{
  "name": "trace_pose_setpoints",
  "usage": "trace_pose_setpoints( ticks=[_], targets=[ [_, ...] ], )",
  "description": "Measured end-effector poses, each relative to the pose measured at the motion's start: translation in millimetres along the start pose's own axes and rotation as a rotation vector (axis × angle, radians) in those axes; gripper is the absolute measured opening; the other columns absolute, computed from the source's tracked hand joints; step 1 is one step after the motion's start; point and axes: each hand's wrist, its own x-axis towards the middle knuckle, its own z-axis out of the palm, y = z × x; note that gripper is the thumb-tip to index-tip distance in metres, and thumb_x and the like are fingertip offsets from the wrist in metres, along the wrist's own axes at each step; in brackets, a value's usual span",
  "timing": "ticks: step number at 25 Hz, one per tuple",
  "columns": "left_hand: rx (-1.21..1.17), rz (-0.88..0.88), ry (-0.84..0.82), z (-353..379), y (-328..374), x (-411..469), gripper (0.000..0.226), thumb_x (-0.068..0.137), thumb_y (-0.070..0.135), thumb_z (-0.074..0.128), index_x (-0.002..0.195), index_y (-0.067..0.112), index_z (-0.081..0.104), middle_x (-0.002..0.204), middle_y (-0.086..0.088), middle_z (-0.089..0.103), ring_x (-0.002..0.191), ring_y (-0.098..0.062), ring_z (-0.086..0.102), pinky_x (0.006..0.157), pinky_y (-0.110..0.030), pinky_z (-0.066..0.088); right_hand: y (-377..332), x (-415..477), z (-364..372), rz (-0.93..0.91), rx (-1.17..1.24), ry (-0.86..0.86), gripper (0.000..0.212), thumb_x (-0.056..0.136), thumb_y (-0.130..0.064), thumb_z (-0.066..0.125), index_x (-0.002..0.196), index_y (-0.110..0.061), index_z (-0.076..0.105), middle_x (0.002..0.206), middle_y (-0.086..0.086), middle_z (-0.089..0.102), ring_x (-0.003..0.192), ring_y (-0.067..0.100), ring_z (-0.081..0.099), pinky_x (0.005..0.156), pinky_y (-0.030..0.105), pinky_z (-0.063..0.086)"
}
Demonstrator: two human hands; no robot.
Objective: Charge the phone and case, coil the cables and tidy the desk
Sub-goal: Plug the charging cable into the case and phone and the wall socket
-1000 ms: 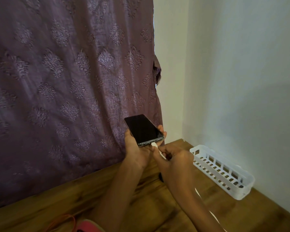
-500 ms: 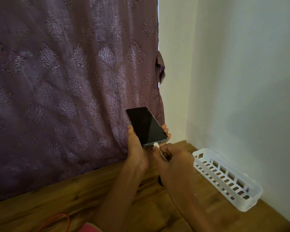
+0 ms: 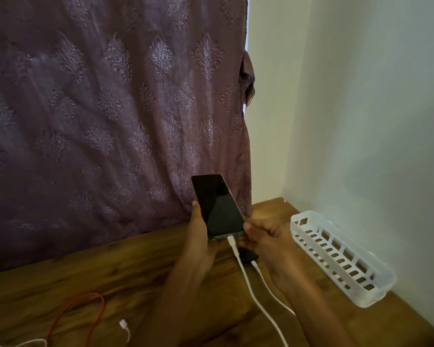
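Change: right hand (image 3: 263, 236) is no longer pinching the plug (image 3: 231, 240); it is now sitting at the phone's near right corner, and the plug is sitting seated in the port.
Phone (image 3: 217, 206): being held above the desk (image 3: 110, 271), far of middle, dark screen facing up, far end tilting up toward the curtain (image 3: 110, 121).
Left hand (image 3: 201, 236): gripping the phone from underneath, thumb lying along its left edge.
Right hand: fingers curling against the phone's corner; whether they are pinching it, I cannot tell.
Cable (image 3: 251, 291): white, running from the plug toward the near edge, passing between the two forearms.
Case (image 3: 247, 255): small and dark, lying on the desk just near of the phone, partly hidden by the right hand.
Second cable (image 3: 271, 289): white, reaching the case's near side and trailing under the right forearm.
Red cable (image 3: 95, 306): looping loosely on the near left of the desk.
Loose plug (image 3: 123, 324): white, lying just right of the red cable.
Basket (image 3: 294, 231): white, slotted, standing along the right wall, apart from both hands.
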Motion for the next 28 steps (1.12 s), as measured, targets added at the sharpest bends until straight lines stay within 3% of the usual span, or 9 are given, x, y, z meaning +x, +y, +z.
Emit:
trace_pose_setpoints(
  ticks=[6, 10, 13, 20, 25, 28],
  targets=[
    [0.318, -0.115, 0.208, -66, -36, 20, 0.036, 0.096, 0.031, 0.042, 0.122, 0.009, 0.054, 0.120, -0.012, 0.059, 0.105, -0.027, 0.058, 0.084, -0.043, 0.050, 80, 17, -2, 0.237, 0.109, 0.063, 0.015, 0.085, 0.002, 0.058, 0.097, 0.003, 0.066, 0.087, 0.013, 0.068, 0.069, 0.019, 0.067, 0.057, 0.022, 0.054],
    [0.575, -0.143, 0.343, -108, -72, 34, 0.038, 0.092, 0.031, 0.050, 0.125, 0.012, 0.055, 0.133, -0.010, 0.054, 0.119, -0.027, 0.052, 0.102, -0.046, 0.042, 123, 19, -4, 0.336, 0.026, 0.037, 0.016, 0.085, 0.005, 0.056, 0.099, -0.001, 0.064, 0.099, 0.012, 0.064, 0.083, 0.017, 0.064, 0.057, 0.018, 0.054],
    [0.703, -0.099, 0.397, -117, -87, 35, 0.037, 0.093, 0.027, 0.051, 0.127, 0.012, 0.053, 0.135, -0.009, 0.052, 0.123, -0.026, 0.049, 0.103, -0.041, 0.041, 143, 22, -6, 0.378, -0.034, 0.069, 0.022, 0.084, 0.006, 0.057, 0.105, 0.003, 0.062, 0.107, 0.017, 0.064, 0.087, 0.021, 0.065, 0.056, 0.017, 0.055],
    [0.951, 0.026, 0.515, -127, -111, 45, 0.035, 0.087, 0.027, 0.059, 0.120, 0.015, 0.060, 0.115, -0.006, 0.066, 0.096, -0.020, 0.064, 0.082, -0.034, 0.054, 158, 32, -13, 0.469, -0.200, 0.057, 0.023, 0.085, 0.002, 0.058, 0.106, -0.007, 0.063, 0.103, 0.010, 0.065, 0.080, 0.021, 0.069, 0.064, 0.021, 0.054],
    [1.090, 0.103, 0.507, -125, -109, 44, 0.030, 0.089, 0.027, 0.057, 0.113, 0.009, 0.065, 0.085, -0.014, 0.071, 0.066, -0.016, 0.060, 0.060, -0.022, 0.041, 158, 37, -14, 0.462, -0.342, 0.038, 0.025, 0.086, -0.004, 0.060, 0.110, -0.007, 0.062, 0.104, 0.012, 0.068, 0.080, 0.017, 0.069, 0.066, 0.020, 0.053],
    [1.144, 0.131, 0.484, -126, -111, 44, 0.028, 0.090, 0.025, 0.056, 0.110, 0.008, 0.066, 0.065, -0.007, 0.065, 0.051, -0.006, 0.048, 0.045, -0.009, 0.033, 158, 40, -12, 0.453, -0.409, 0.039, 0.020, 0.085, -0.005, 0.061, 0.104, -0.006, 0.064, 0.096, 0.009, 0.069, 0.077, 0.017, 0.069, 0.074, 0.029, 0.057]
  ],
)
